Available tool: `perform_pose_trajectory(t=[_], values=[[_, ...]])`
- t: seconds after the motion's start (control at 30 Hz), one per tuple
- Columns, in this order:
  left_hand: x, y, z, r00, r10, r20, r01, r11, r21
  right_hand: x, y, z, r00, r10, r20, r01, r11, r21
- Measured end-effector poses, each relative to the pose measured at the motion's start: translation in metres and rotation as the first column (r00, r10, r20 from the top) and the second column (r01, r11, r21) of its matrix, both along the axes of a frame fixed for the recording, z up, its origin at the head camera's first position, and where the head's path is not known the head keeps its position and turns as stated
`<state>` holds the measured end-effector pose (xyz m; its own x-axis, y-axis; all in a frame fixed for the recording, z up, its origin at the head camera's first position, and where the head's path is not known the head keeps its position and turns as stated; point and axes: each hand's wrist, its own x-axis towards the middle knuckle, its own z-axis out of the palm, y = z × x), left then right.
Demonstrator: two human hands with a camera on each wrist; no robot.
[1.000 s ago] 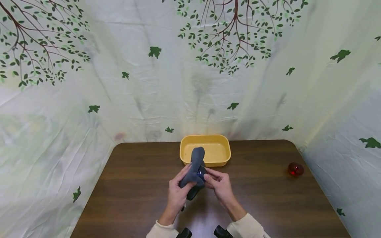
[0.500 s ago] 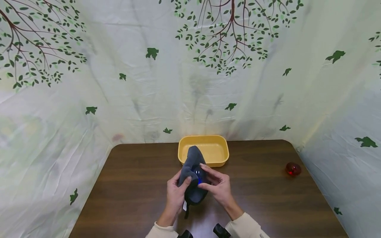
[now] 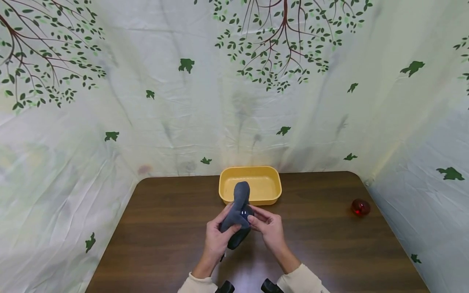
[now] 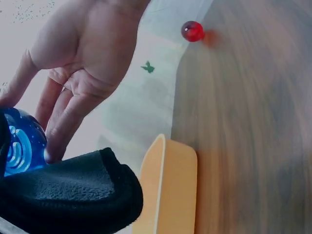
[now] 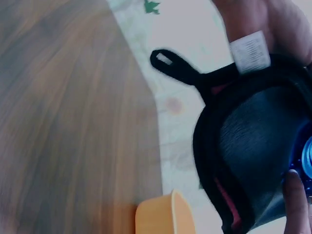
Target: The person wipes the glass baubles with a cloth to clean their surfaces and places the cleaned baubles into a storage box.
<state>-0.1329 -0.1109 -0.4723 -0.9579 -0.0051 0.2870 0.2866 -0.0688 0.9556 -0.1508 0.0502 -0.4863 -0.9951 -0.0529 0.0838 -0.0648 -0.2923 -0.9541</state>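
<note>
Nearest us, the left hand [image 3: 217, 235] is clamped on a dark mitt [image 3: 241, 195], label [image 5: 250, 52] and hanging loop [image 5: 186, 73] on show, holding it up over the wooden table [image 3: 165, 228]. And here's the right hand [image 3: 270, 230], thumb and fingertips pinching a shiny blue ball [image 3: 246, 212] right against the mitt's smooth black face! Out by the right-hand edge sits a red ball [image 3: 360, 207], while beyond the mitt a yellow tray [image 3: 276, 195] stands at the far edge, leaf-printed curtain [image 3: 227, 122] behind.
</note>
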Motion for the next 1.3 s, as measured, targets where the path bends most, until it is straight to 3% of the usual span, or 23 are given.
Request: perform_pose_trajectory(t=[0.1,0.17,0.3,0.4,0.53,0.63,0.8,0.97,1.03,1.1,1.2,1.3], values=[[-0.001,-0.001,0.000,0.999,0.000,-0.035,-0.002,0.998,-0.055,0.001,-0.001,0.003,0.999,-0.003,0.048,0.004,1.000,-0.030],[-0.001,-0.001,0.000,1.000,0.008,-0.021,-0.009,0.998,-0.059,0.002,-0.002,0.004,0.999,-0.018,0.029,0.019,0.999,-0.026],[0.000,0.003,-0.001,0.997,0.026,0.069,-0.028,0.999,0.027,0.002,-0.002,0.002,0.996,-0.037,-0.076,0.039,0.999,0.034],[0.001,0.005,-0.001,0.991,0.041,0.130,-0.056,0.991,0.119,0.000,0.001,-0.002,0.984,0.002,-0.175,0.012,0.997,0.077],[0.001,0.005,-0.002,0.985,0.042,0.166,-0.075,0.978,0.194,-0.006,0.009,-0.004,0.941,0.117,-0.317,-0.077,0.988,0.136],[0.001,0.004,-0.002,0.983,0.024,0.183,-0.066,0.971,0.229,-0.010,0.015,-0.003,0.909,0.182,-0.376,-0.115,0.975,0.192],[0.001,0.002,0.000,0.980,0.002,0.197,-0.047,0.973,0.225,-0.014,0.019,0.001,0.885,0.216,-0.412,-0.104,0.955,0.278],[0.001,0.001,0.003,0.974,-0.038,0.223,-0.009,0.979,0.205,-0.013,0.021,0.010,0.815,0.260,-0.519,-0.112,0.948,0.299],[0.001,0.001,0.003,0.973,-0.057,0.226,0.011,0.980,0.197,-0.014,0.021,0.009,0.800,0.262,-0.539,-0.118,0.951,0.287],[0.001,0.000,0.003,0.972,-0.072,0.222,0.031,0.983,0.183,-0.012,0.021,0.008,0.817,0.241,-0.524,-0.110,0.957,0.267],[0.001,0.000,0.002,0.975,-0.079,0.209,0.047,0.987,0.155,-0.011,0.019,-0.004,0.873,0.181,-0.452,-0.081,0.969,0.233],[0.001,0.000,0.001,0.981,-0.076,0.181,0.051,0.989,0.140,-0.006,0.016,-0.005,0.925,0.123,-0.360,-0.058,0.981,0.186]])
